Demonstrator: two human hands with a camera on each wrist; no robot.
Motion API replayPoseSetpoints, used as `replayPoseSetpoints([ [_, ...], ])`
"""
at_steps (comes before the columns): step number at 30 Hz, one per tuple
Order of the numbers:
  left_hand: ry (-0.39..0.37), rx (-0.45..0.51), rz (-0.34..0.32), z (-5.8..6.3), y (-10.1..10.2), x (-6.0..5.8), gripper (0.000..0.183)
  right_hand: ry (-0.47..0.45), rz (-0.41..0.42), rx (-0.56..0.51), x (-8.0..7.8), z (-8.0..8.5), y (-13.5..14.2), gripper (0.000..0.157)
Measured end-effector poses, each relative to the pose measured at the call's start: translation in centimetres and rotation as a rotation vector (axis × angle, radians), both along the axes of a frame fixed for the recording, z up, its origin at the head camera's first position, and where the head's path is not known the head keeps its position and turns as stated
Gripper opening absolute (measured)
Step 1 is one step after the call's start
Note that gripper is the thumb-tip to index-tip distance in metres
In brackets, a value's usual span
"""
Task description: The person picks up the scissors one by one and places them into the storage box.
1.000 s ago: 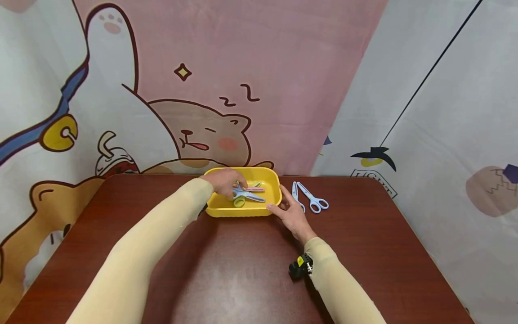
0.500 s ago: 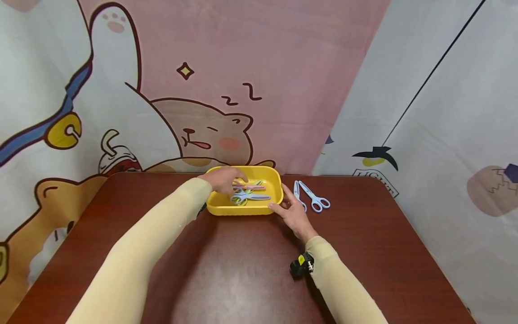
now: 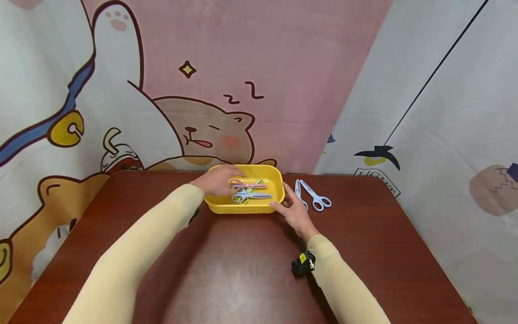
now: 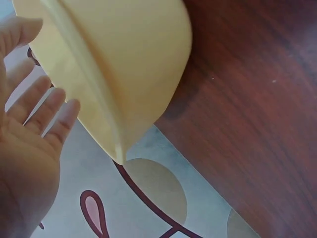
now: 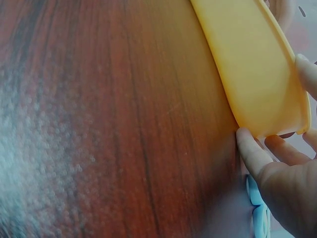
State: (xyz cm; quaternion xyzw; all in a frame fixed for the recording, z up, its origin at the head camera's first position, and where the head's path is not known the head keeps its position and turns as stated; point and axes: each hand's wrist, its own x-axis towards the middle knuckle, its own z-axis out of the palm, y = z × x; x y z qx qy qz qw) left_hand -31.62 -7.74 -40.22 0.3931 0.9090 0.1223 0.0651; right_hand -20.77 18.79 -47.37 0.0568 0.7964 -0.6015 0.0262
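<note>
A yellow plastic tray [image 3: 218,208] stands at the back of the table. Pink scissors [image 3: 256,185], light blue scissors [image 3: 259,196] and partly covered green scissors [image 3: 242,201] lie inside, close together. Over the tray's left side is my left hand [image 3: 218,180]; in the left wrist view its fingers are spread and nothing is held. My right hand [image 3: 298,216] grips the tray's front right corner, thumb on the front wall near the rim and fingers along the right end. The right wrist view shows these fingers [image 5: 250,148] against the tray wall.
Light blue scissors [image 3: 315,196] lie on the table right of the tray, beside another light blue pair [image 3: 298,191] partly behind my right hand. A cartoon-printed cloth [image 3: 283,90] hangs directly behind the brown table [image 3: 234,270].
My left hand has let go of the light blue scissors, which now lie in the tray, and has drawn back left. My right hand stays at the tray corner.
</note>
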Motion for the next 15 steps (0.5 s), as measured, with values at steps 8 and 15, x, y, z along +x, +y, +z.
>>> replayPoseSetpoints([
  [8,0.051,0.072,0.039,-0.3,-1.0,1.5,0.059,0.000,0.008,0.003,0.0,-0.1,0.1,0.086],
  [15,0.107,0.114,0.063,-0.5,-1.8,2.8,0.059,-0.001,0.015,0.008,0.0,0.1,0.2,0.086],
])
